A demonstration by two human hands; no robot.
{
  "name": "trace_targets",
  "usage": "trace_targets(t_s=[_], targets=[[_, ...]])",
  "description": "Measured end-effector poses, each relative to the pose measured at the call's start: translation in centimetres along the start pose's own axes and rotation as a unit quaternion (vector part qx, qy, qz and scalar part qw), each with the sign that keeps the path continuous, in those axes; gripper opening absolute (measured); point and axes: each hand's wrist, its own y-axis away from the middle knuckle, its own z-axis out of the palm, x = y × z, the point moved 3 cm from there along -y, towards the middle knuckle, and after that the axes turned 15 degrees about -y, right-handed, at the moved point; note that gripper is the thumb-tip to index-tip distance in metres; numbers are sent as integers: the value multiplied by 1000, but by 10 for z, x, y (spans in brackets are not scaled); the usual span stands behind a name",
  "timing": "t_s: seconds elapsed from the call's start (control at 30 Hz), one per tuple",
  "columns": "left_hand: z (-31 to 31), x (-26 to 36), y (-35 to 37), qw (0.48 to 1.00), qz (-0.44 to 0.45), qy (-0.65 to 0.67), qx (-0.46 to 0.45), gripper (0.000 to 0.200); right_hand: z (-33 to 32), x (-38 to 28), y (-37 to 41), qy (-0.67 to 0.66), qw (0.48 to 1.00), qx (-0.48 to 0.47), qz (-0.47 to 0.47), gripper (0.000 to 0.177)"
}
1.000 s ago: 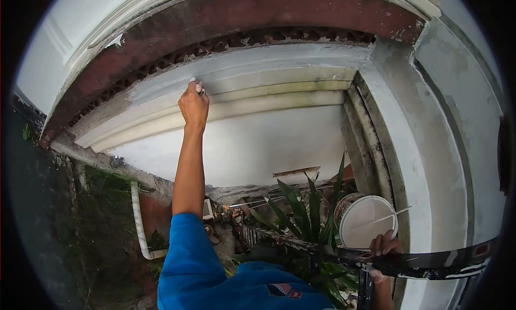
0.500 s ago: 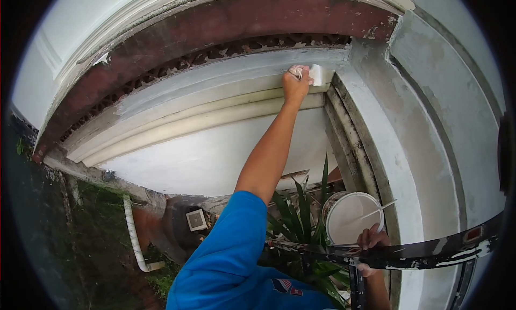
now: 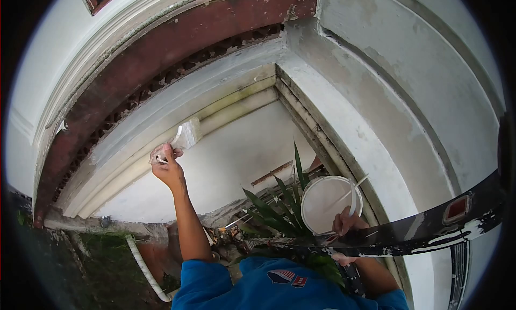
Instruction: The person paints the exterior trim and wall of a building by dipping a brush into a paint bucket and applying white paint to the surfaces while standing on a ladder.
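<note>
The fingers of my left hand (image 3: 169,169) are clamped around the handle of a broad paintbrush (image 3: 189,134), its whitish bristles tipped up and to the right. The bristles lie over the stepped moulding (image 3: 231,101) along the upper edge of the white wall panel (image 3: 242,143); whether they touch it or float just in front, I cannot tell. My right hand (image 3: 349,222) has its fingers bent over the near edge of a round bucket (image 3: 303,208), closed on it where the handle seems to come down; the black railing (image 3: 414,229) crosses this hand, so I cannot tell whether I clasp that too. Pale paint (image 3: 318,200) shows inside the bucket, with a thin stick (image 3: 363,180) slanting out past the rim.

I judge that I am in the middle of coating the moulding, at or between strokes. Greenish staining runs toward the upper right corner, by the pillar (image 3: 371,148), so that stretch looks to want cover. To my mind the next stroke calls for bristles laid flat along the ledge and a steady bucket. Beyond, long plant leaves (image 3: 263,205) stand beside the bucket, and the red-brown beam (image 3: 215,25) curves above the moulding.
</note>
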Motion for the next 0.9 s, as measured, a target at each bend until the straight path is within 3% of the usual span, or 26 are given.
trace_targets(t_s=[0.07, 0.23, 0.43, 0.47, 0.57, 0.63, 0.67, 0.77, 0.87, 0.9], targets=[[7, 14, 47, 995, -61, 71, -39, 21, -12, 6, 6, 2, 999, -13, 32, 54], [32, 44, 143, 979, -90, 118, -138, 19, -11, 5, 8, -32, 998, -7, 51, 54], [29, 64, 173, 969, -66, 139, -192, 21, -8, 1, 4, -7, 999, -27, 30, 63], [26, 72, 169, 968, -55, 149, -196, 22, 0, -4, -4, -43, 999, -32, 5, 53], [19, 84, 161, 953, -38, 177, -244, 25, -25, 26, 14, -139, 982, 107, 71, 34], [19, 104, 155, 932, -40, 201, -297, 23, -29, 30, 10, -147, 986, 63, 44, 24], [23, 108, 157, 924, -35, 186, -332, 21, -28, 32, 10, -130, 983, 111, 73, 29], [46, 123, 176, 884, -5, 143, -444, 16, -18, 21, 3, -83, 993, 67, 51, 47], [75, 135, 200, 824, 48, 70, -560, 11, -22, 25, -3, -239, 967, 50, 74, 67], [86, 136, 208, 804, 70, 28, -590, 11, -22, 24, -5, -231, 962, 91, 112, 70]])
